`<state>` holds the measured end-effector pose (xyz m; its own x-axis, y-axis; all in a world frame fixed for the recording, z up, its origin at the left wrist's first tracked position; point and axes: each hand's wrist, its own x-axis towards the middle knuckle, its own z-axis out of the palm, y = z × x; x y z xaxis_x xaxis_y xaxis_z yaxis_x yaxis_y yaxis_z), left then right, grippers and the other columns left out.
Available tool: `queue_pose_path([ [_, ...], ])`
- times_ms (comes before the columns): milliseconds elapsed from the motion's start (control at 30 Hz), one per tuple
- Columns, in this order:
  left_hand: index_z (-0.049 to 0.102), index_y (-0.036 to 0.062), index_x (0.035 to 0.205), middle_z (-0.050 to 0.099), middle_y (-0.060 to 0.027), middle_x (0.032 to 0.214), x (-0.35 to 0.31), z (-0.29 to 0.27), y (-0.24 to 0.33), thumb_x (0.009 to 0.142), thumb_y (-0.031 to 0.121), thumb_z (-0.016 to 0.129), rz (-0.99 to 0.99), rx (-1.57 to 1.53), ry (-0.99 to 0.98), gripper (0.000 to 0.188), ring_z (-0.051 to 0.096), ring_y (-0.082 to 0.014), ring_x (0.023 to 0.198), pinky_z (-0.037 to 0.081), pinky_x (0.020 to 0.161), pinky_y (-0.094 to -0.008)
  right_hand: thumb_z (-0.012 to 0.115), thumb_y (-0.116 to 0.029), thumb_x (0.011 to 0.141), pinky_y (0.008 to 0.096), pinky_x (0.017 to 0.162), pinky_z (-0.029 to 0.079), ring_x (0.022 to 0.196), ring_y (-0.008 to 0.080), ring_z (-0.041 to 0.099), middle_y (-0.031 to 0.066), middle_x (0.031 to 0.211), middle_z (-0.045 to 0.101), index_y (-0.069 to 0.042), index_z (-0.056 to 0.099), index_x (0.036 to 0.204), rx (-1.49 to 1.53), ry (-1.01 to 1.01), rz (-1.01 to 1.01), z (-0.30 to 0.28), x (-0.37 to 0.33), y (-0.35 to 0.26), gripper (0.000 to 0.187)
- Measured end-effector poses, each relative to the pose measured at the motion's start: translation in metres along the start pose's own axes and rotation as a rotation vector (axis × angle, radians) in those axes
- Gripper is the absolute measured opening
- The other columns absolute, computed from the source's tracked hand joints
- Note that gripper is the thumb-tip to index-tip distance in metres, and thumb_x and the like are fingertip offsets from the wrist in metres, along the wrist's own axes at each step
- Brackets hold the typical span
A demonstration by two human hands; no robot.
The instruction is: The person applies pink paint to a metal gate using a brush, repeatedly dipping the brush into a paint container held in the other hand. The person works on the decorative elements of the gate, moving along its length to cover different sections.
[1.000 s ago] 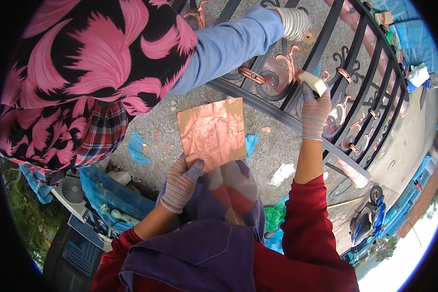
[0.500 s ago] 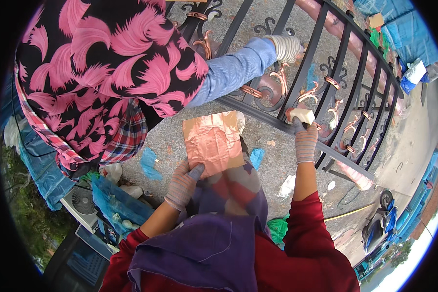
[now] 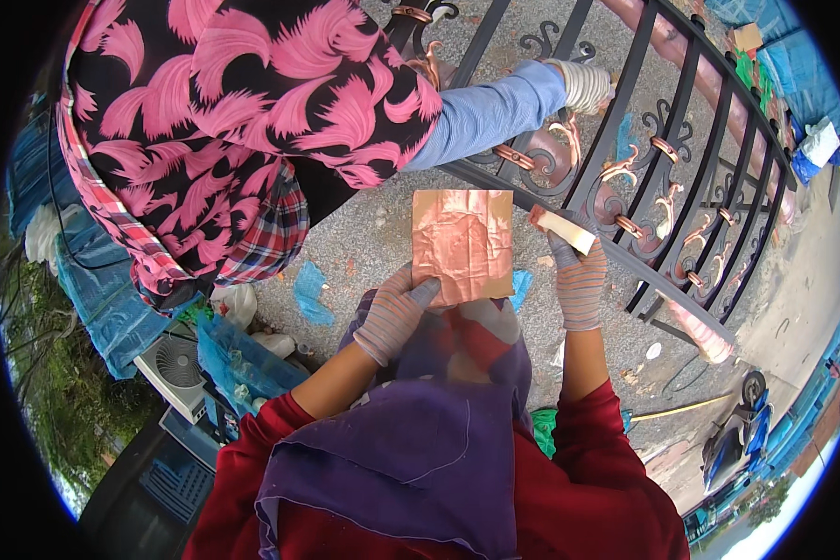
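My left hand (image 3: 397, 315), in a striped glove, is closed on the lower left corner of a square board (image 3: 462, 245) smeared with wrinkled copper-coloured paint. My right hand (image 3: 579, 285), gloved the same way, grips a cream sponge block (image 3: 567, 231) whose far left end is stained copper. The sponge is apart from the board, a little to its right, and in front of the near rail of a black metal railing (image 3: 653, 279). Scrolls and leaf-shaped ornaments (image 3: 619, 166) on the railing's bars are coloured copper.
At the left a co-worker in a black and pink patterned top (image 3: 252, 103) leans in, a gloved hand (image 3: 585, 87) over the railing. Blue plastic scraps (image 3: 313, 292) lie on the rough ground. A fan unit (image 3: 173, 362) stands lower left, a motorcycle (image 3: 735, 434) at the right.
My right hand has drawn the sponge back from the railing's ornaments, toward the board. My left hand and the board sit further right and slightly higher in view, which has itself shifted.
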<state>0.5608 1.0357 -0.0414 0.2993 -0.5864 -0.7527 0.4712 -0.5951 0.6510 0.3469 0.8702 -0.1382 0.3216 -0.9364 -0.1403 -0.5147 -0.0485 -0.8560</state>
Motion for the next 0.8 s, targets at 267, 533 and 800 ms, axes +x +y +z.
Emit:
queue_pose_path([
  [267, 0.061, 0.0024, 0.102, 0.066, -0.0046, 0.086, 0.014, -0.001, -0.017, 0.091, 0.014, 0.061, 0.008, 0.059, -0.009, 0.015, 0.063, -0.0108, 0.074, 0.054, 0.062, -0.0249, 0.053, -0.019, 0.083, 0.0447, 0.092, 0.043, 0.105, 0.0379, 0.055, 0.0237, 0.117, 0.055, 0.011, 0.046, 0.123, -0.656, -0.230, -0.400, 0.020, -0.024, -0.014, 0.051],
  [533, 0.061, 0.0003, 0.101, 0.064, -0.0043, 0.085, 0.011, -0.005, -0.018, 0.092, 0.014, 0.060, 0.056, 0.195, 0.049, 0.017, 0.058, -0.0098, 0.075, 0.049, 0.066, -0.0257, 0.065, -0.013, 0.081, 0.0377, 0.086, 0.050, 0.100, 0.0300, 0.062, 0.0194, 0.117, 0.061, 0.004, 0.056, 0.113, -0.341, -0.203, -0.364, 0.032, -0.029, -0.031, 0.037],
  [800, 0.060, -0.0010, 0.103, 0.064, -0.0043, 0.088, 0.010, -0.025, -0.045, 0.092, 0.012, 0.060, 0.010, 0.117, 0.125, 0.018, 0.056, -0.0086, 0.080, 0.049, 0.071, -0.0253, 0.071, -0.007, 0.084, 0.0298, 0.076, 0.051, 0.083, 0.0154, 0.061, 0.0083, 0.095, 0.066, -0.002, 0.060, 0.106, -0.211, 0.075, -0.239, 0.034, 0.078, 0.004, 0.025],
])
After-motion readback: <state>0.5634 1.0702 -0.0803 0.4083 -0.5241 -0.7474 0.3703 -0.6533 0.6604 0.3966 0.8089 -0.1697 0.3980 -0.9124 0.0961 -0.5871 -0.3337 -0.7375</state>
